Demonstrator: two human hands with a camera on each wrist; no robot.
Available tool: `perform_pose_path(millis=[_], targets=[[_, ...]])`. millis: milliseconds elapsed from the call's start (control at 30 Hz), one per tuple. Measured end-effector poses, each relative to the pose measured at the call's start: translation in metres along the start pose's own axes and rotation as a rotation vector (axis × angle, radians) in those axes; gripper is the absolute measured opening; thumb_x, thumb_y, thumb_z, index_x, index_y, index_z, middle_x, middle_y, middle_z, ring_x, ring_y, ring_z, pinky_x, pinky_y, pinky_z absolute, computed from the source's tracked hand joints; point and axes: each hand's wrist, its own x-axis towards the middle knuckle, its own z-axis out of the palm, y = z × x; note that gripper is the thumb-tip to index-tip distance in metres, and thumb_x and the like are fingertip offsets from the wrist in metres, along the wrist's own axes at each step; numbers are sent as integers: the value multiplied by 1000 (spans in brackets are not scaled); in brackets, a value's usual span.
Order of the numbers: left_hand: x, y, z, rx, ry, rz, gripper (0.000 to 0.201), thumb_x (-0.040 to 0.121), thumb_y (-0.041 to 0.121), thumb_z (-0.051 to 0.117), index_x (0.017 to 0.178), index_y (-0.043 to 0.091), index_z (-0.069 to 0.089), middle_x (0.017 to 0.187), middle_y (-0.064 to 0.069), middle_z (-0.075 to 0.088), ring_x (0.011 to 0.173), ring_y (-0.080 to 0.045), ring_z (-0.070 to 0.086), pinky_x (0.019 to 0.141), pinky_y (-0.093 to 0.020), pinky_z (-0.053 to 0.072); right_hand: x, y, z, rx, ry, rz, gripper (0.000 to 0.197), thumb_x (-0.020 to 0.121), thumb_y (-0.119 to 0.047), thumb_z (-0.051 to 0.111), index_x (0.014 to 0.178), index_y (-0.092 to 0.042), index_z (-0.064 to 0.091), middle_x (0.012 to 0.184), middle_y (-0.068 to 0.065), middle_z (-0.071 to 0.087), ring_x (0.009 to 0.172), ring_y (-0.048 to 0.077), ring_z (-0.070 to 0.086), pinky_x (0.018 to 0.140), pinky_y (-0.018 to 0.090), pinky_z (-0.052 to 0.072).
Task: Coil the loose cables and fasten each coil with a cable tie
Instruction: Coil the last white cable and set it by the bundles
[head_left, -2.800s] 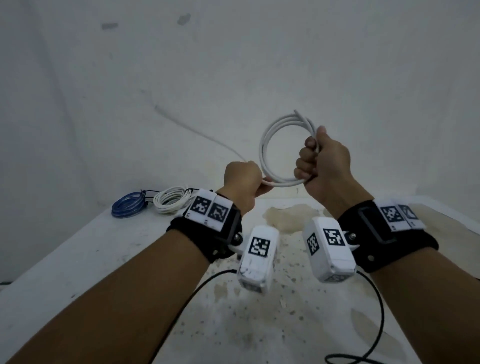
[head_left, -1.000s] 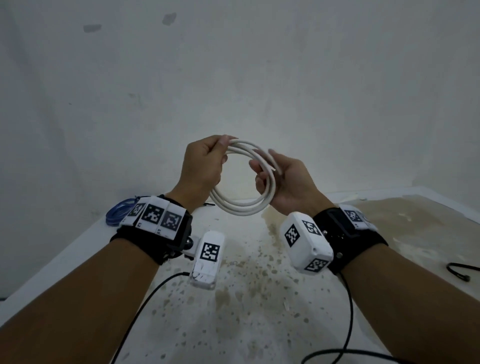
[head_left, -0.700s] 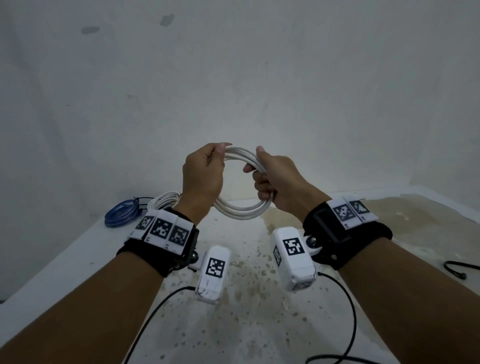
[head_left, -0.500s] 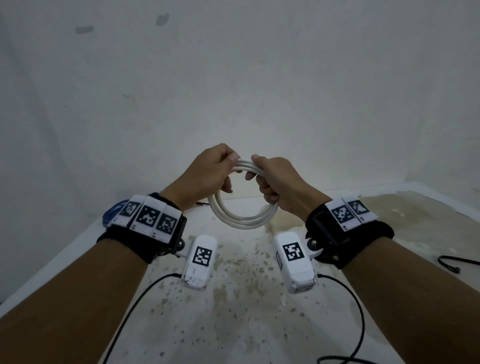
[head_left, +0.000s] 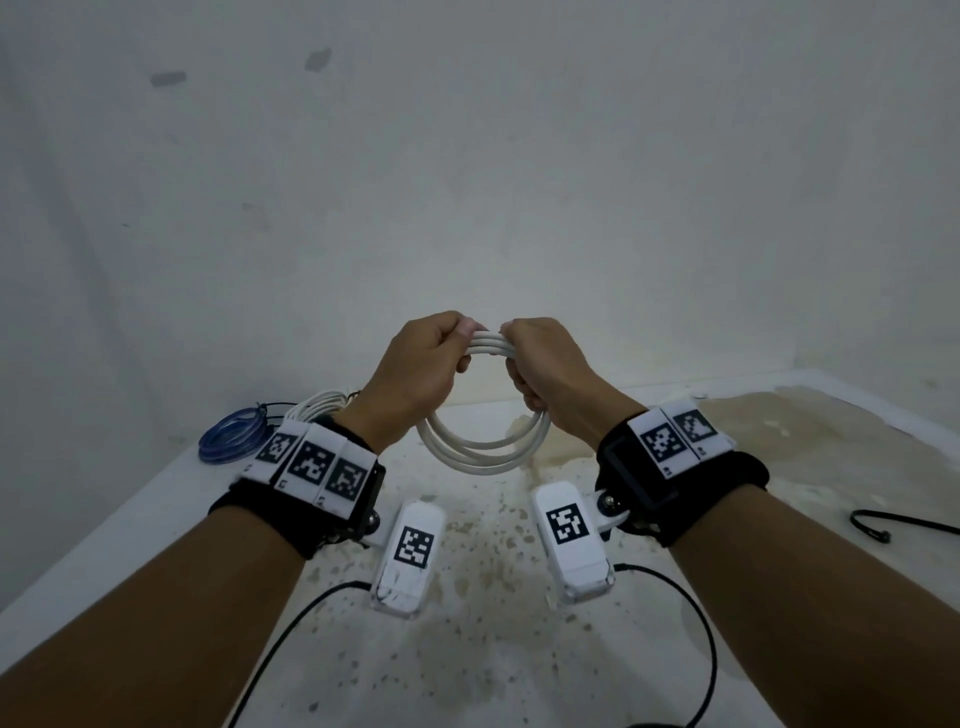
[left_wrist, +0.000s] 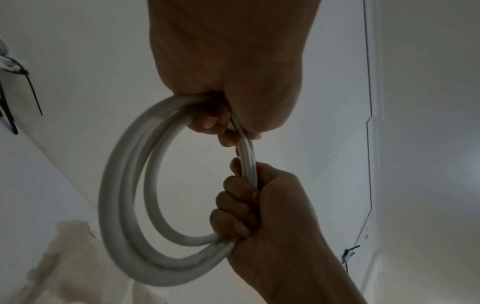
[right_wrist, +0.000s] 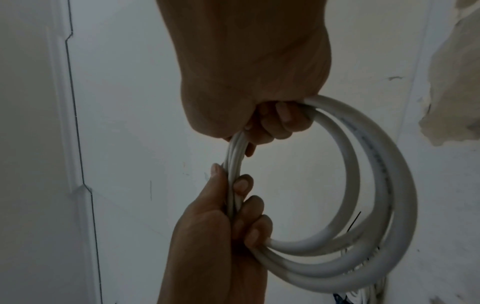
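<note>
A thick white cable coil (head_left: 483, 452) of about three loops hangs in the air above the table, held at its top by both hands. My left hand (head_left: 423, 364) grips the upper left of the coil (left_wrist: 124, 185), fingers curled round the bundled strands. My right hand (head_left: 545, 369) grips the upper right, also curled round the coil (right_wrist: 384, 185). The two fists nearly touch at the top. In the left wrist view the right hand (left_wrist: 267, 205) shows below; in the right wrist view the left hand (right_wrist: 228, 216) does.
A blue cable coil (head_left: 231, 440) and a white tied coil (head_left: 317, 408) lie at the table's far left by the wall. A loose black cable tie (head_left: 893, 525) lies at the right. Black camera leads trail over the stained table (head_left: 467, 649) near me.
The coil was held upright in the right hand; both hands then turned it and came together at its top. Since half a second ago the hands have closed up slightly.
</note>
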Motion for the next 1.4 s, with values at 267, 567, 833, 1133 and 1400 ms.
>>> perform_pose_path(millis=[267,567,833,1133,1400], targets=[[0,11,21,-70,7,-66,21,99,23,51,84,11,59,66,-1,56,41,2,46,45,-16,31,-6,10,-21,-21,2,1,28,95,-17,39,68,-11,46,51,3,38,42,15,27,43,23,22],[-4,22,55,-119,-34,-28,20,98,20,54,89,4,63,62,1,55,42,2,48,45,-10,34,-19,28,-58,51,-32,10,32,103,-31,39,84,-10,54,56,3,46,40,14,36,47,25,36],[-8,28,103,-145,-145,-65,22,97,24,57,80,10,60,60,-2,54,47,0,48,47,-24,28,-43,87,-167,-719,177,271,31,99,-22,47,82,-1,63,77,9,66,67,24,64,62,29,53],[-14,43,134,-139,-214,-93,26,98,24,56,91,0,61,66,-8,55,38,2,46,49,-27,28,-81,155,-261,-1255,188,551,36,91,-10,53,57,-17,44,59,-1,44,57,18,46,57,25,40],[-12,37,127,-166,-202,-139,23,97,25,56,83,9,61,65,-5,54,42,-6,36,48,-23,26,-55,141,-241,-757,191,419,16,93,-5,54,87,-1,68,78,9,66,67,22,65,57,29,56]])
